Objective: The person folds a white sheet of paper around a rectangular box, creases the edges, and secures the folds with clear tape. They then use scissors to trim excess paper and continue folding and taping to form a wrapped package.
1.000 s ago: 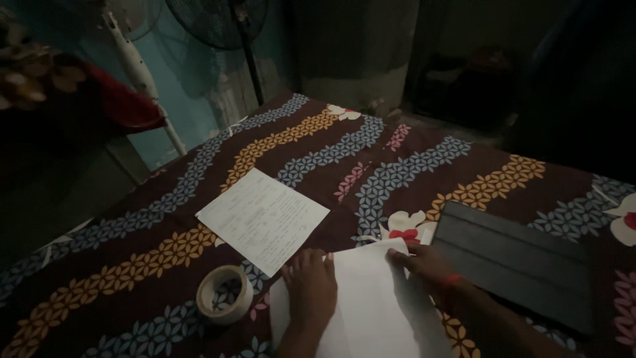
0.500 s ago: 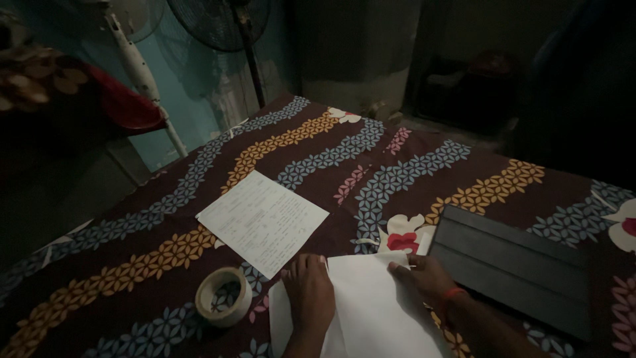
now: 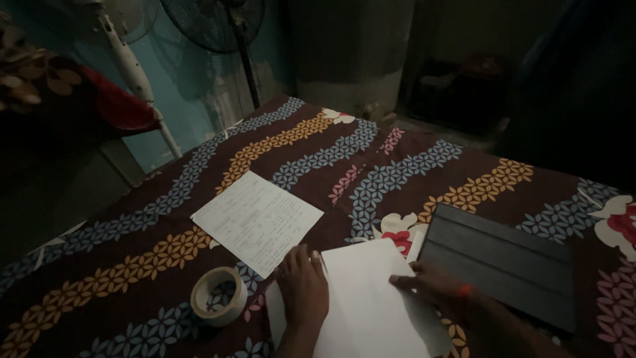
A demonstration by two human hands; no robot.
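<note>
Since a moment ago my right hand (image 3: 430, 286) has flattened the white sheet's (image 3: 371, 305) lifted corner, and my left hand (image 3: 303, 292) presses it open-palmed, both grips holding nothing.

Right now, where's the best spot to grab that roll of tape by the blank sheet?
Probably the tape roll by its rim, from above: it lies flat on the patterned cloth, hole up, so one finger can go inside and the thumb outside. The left hand is nearest, coming from the right.
</note>
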